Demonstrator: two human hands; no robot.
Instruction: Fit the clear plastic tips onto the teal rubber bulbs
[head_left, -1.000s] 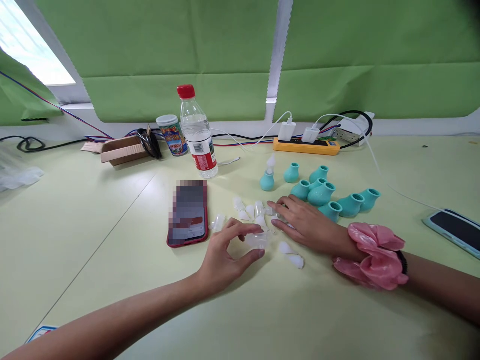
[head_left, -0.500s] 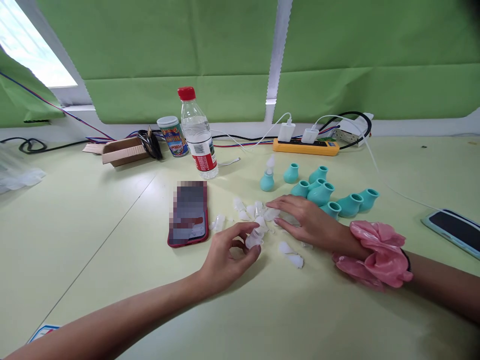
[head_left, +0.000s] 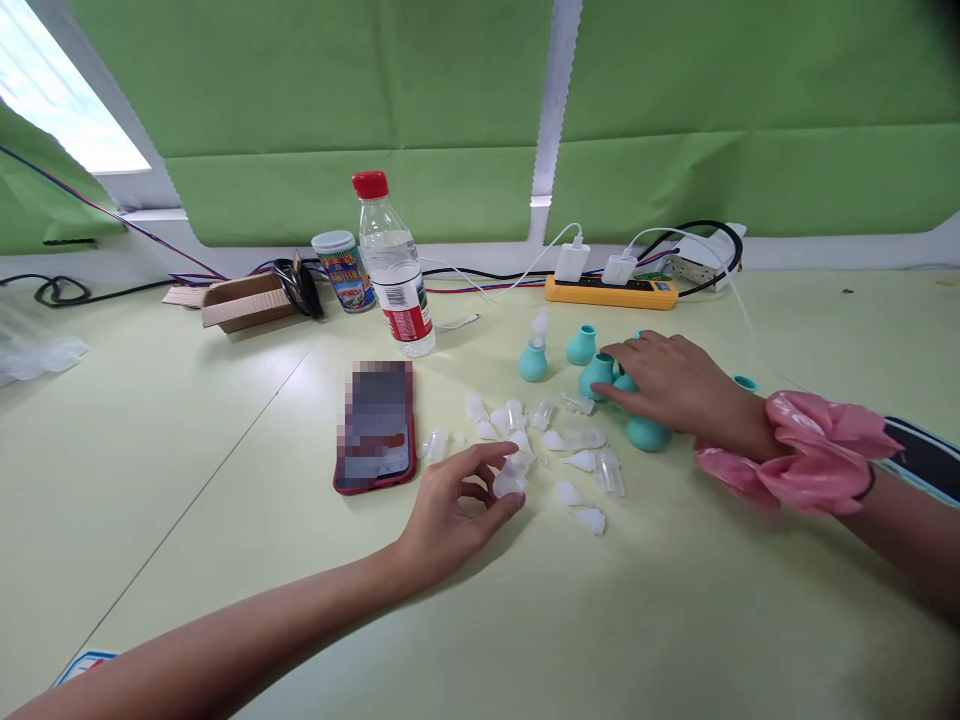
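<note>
My left hand (head_left: 466, 508) has its thumb and fingers closed about a translucent plastic piece (head_left: 511, 479) low over the table. Over a cluster of teal squeeze bulbs, my right hand (head_left: 673, 378) has its thumb and index finger at the two sides of one teal bulb (head_left: 594, 380); the palm hides several others. Clear tubes (head_left: 609, 472) and white cone-shaped tips (head_left: 568, 494) lie scattered between the hands. Behind them stands a teal bulb with a white nozzle (head_left: 533, 362) fitted on top. Another bulb (head_left: 581, 346) stands to its right.
A phone in a red case (head_left: 375, 430) lies left of the pieces. Farther back are a water bottle (head_left: 397, 270), a printed can (head_left: 345, 272), a cardboard box (head_left: 251, 304) and a yellow power strip (head_left: 611, 292) with cables. Another phone (head_left: 926, 455) lies at the right.
My right hand has moved right and away from me, from the clear pieces to the teal bulbs, uncovering tubes and tips. My left hand has barely moved.
</note>
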